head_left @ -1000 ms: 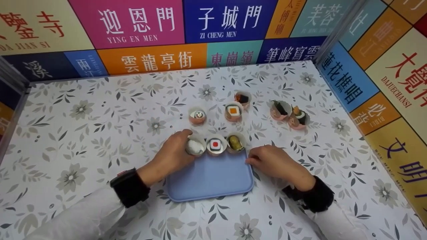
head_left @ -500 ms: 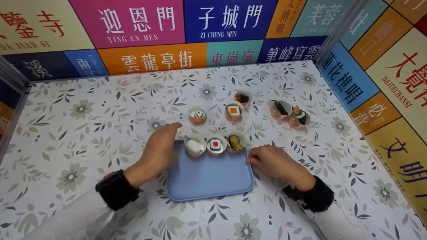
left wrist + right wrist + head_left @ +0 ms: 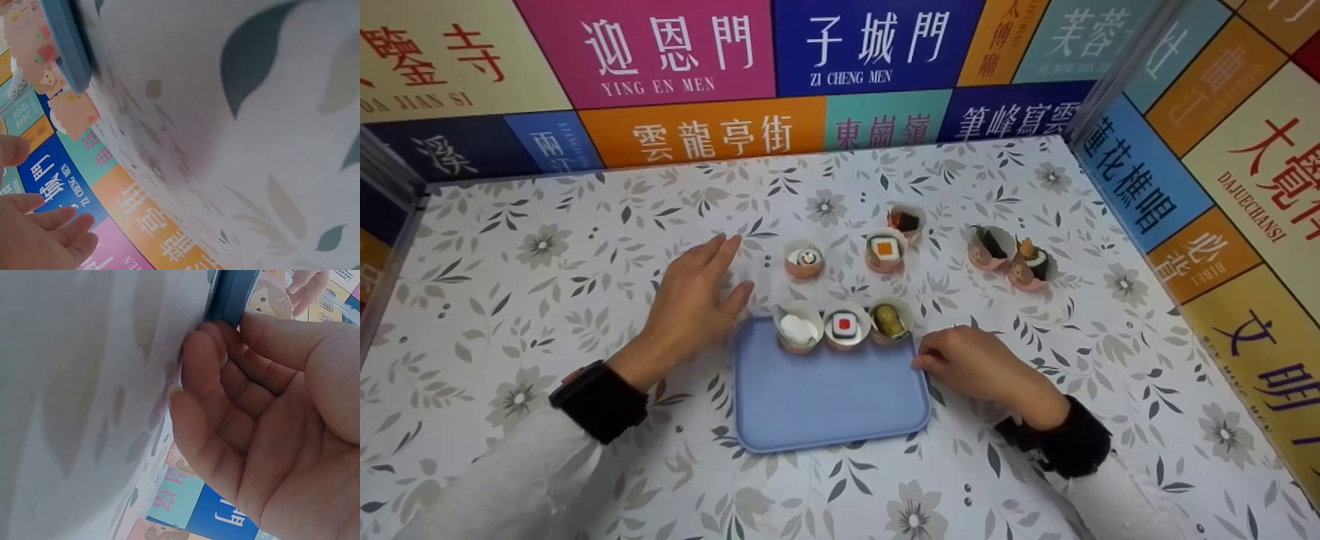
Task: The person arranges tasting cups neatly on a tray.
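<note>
A blue tray (image 3: 832, 397) lies on the table. Along its far edge stand three paper cups: one with a white lump (image 3: 800, 328), one with a red-centred sushi roll (image 3: 844, 327), one with a green-yellow piece (image 3: 889, 322). My right hand (image 3: 979, 367) pinches the tray's right rim between thumb and curled fingers; the right wrist view shows the thumb (image 3: 281, 337) on the rim. My left hand (image 3: 690, 300) is over the table left of the tray, fingers loosely extended and holding nothing. Nearest beyond it is a cup with a small white roll (image 3: 805, 259).
Behind the tray stand a cup with an orange-centred roll (image 3: 884, 250) and one with a dark piece (image 3: 906, 222). Two more cups, a dark green one (image 3: 990, 247) and a seaweed-wrapped one (image 3: 1030, 265), stand to the right. Panels with lettering (image 3: 675, 56) border the table.
My left hand has let go of the cup with the white lump at the tray's far left corner and moved left and away from me. My right hand stays at the tray's rim.
</note>
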The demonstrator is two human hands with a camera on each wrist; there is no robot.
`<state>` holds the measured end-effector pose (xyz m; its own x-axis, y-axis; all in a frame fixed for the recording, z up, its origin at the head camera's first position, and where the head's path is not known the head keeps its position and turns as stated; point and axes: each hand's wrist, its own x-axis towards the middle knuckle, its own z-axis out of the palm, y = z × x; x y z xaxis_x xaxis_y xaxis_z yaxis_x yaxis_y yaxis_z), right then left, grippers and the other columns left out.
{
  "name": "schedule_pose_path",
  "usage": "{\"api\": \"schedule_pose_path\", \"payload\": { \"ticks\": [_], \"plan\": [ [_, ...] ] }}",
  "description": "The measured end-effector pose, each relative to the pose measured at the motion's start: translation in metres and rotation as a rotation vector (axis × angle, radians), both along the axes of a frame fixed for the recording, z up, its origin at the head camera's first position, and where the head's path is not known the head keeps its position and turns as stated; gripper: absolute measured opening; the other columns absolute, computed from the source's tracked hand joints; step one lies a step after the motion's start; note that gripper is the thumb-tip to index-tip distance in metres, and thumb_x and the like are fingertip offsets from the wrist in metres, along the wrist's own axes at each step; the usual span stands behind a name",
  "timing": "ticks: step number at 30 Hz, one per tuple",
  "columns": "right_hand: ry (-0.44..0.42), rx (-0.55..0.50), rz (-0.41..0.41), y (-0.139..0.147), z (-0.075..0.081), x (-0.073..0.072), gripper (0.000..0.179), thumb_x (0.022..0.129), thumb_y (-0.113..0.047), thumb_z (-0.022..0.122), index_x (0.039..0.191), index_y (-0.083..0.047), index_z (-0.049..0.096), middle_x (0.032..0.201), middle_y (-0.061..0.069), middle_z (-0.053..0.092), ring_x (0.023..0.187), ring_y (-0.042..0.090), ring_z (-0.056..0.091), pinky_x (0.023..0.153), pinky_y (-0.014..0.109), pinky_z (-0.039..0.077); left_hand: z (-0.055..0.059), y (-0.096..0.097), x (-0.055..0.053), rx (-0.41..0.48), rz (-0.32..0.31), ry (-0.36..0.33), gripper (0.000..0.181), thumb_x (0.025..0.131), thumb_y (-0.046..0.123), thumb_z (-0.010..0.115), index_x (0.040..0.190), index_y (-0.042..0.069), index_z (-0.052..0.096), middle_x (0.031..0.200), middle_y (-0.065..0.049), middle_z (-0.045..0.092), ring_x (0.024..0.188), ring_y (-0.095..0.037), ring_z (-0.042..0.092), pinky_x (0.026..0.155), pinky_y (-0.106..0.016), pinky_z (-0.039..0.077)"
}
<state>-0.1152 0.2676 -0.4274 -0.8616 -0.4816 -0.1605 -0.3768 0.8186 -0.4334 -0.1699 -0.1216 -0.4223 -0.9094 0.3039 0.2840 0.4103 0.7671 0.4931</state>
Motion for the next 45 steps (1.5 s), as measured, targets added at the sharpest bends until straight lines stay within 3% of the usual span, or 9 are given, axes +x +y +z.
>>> {"api": "schedule_pose_path", "payload": {
  "ticks": [10,19,29,35,45],
  "plan": [
    [-0.003,-0.009,-0.008,-0.001,-0.001,0.000,0.022,0.099,-0.025,0.073,0.078,-0.018,0.067,0.070,-0.009,0.058,0.063,0.010,0.052,0.064,0.035,0.047,-0.003,-0.009,-0.036,-0.022,-0.081,-0.191,0.094,0.093,0.060,0.069,0.165,0.013,0.031,0.169,-0.018,0.027,0.152,-0.042,0.030,0.123,-0.057,0.022],
    [-0.010,-0.022,0.009,0.001,0.001,0.001,0.020,0.100,-0.023,0.072,0.081,-0.017,0.069,0.072,-0.009,0.059,0.064,0.009,0.052,0.065,0.033,0.046,-0.004,0.005,-0.061,0.031,-0.159,-0.339,0.109,0.081,0.069,0.078,0.165,0.016,0.032,0.168,-0.009,0.033,0.154,-0.031,0.031,0.124,-0.050,0.025],
    [-0.006,-0.017,0.007,0.001,0.001,0.000,0.019,0.099,-0.023,0.072,0.082,-0.016,0.070,0.073,-0.008,0.062,0.064,0.009,0.053,0.064,0.034,0.048,-0.007,0.026,-0.082,-0.005,-0.224,-0.347,0.114,0.070,0.064,0.088,0.160,0.012,0.041,0.161,-0.009,0.045,0.149,-0.030,0.040,0.122,-0.047,0.030],
    [-0.020,-0.018,-0.007,0.000,0.001,0.001,0.017,0.099,-0.023,0.072,0.083,-0.016,0.072,0.074,-0.008,0.063,0.065,0.009,0.054,0.066,0.035,0.049,-0.008,0.037,-0.093,-0.037,-0.264,-0.345,0.107,0.071,0.058,0.089,0.156,0.008,0.047,0.156,-0.010,0.052,0.144,-0.029,0.046,0.119,-0.044,0.035],
    [-0.031,-0.020,-0.010,-0.001,0.001,0.001,0.017,0.099,-0.023,0.072,0.084,-0.016,0.072,0.074,-0.008,0.063,0.065,0.009,0.055,0.067,0.035,0.049,-0.008,0.048,-0.097,-0.006,-0.245,-0.383,0.105,0.070,0.053,0.092,0.155,0.009,0.049,0.143,-0.012,0.061,0.129,-0.028,0.057,0.108,-0.044,0.045]
  ]
}}
